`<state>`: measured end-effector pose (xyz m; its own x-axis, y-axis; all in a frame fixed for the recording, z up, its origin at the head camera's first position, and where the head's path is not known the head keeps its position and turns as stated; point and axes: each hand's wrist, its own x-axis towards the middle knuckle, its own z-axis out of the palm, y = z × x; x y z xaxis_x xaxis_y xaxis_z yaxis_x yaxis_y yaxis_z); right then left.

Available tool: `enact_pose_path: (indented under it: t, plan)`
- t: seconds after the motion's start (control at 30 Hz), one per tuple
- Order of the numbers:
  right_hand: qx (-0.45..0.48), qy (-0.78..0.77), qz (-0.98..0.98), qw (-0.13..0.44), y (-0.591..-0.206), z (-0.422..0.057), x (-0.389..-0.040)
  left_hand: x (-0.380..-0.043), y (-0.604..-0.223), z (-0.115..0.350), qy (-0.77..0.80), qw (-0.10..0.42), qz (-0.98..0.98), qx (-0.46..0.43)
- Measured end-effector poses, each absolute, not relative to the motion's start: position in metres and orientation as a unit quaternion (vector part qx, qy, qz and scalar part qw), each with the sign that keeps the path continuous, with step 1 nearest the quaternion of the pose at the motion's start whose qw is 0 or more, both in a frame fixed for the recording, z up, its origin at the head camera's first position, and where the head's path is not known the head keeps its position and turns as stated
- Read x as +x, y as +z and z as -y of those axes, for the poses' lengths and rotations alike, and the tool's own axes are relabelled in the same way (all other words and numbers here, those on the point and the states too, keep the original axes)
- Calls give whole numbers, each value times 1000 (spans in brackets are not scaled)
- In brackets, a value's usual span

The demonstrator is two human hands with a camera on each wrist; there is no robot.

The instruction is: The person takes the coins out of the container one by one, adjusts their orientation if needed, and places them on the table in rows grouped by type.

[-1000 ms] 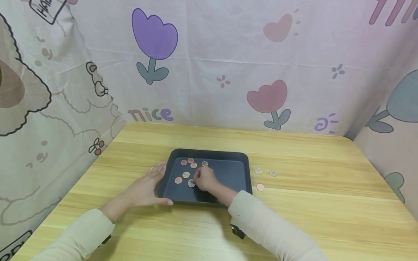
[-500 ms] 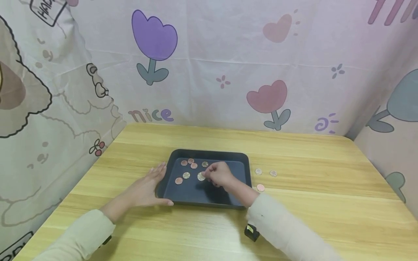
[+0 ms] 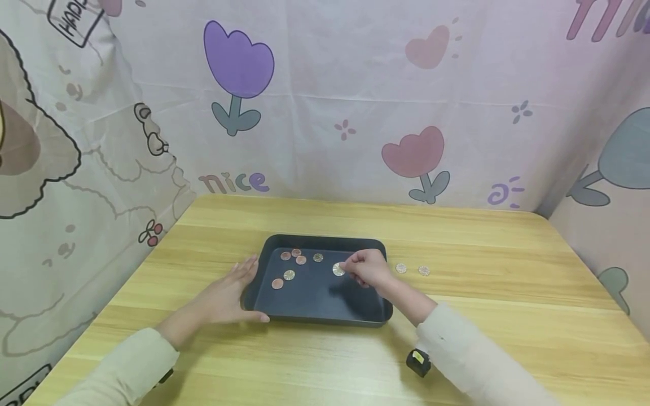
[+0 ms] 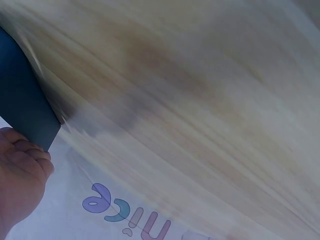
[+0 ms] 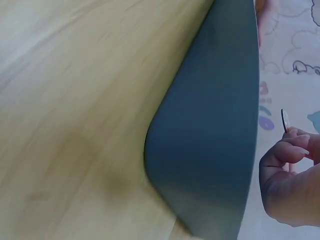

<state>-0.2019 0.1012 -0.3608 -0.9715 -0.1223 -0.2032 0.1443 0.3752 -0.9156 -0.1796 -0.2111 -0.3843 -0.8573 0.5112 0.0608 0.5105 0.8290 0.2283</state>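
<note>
The left hand (image 3: 225,296), thumb and fingers apart, rests against the tray (image 3: 304,304) at nine o'clock, probably to steady it, while the right hand (image 3: 369,268) pinches a coin (image 3: 338,269) by its edge above the tray's three-o'clock half.

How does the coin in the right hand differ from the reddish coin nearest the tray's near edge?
The held coin is pale gold; the reddish coin is coppery. The held coin is pinched by the right hand, raised off the tray floor, while the reddish coin lies flat on it. The held coin is farther right than the reddish coin. Both look round.
</note>
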Motion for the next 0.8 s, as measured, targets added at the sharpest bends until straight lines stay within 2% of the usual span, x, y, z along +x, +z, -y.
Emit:
enact_pose_path:
  t: [0.8]
  plan:
    - [37,-552,-825,120,-357,-202,-200,-179,-384,212,124,-8,-954,272]
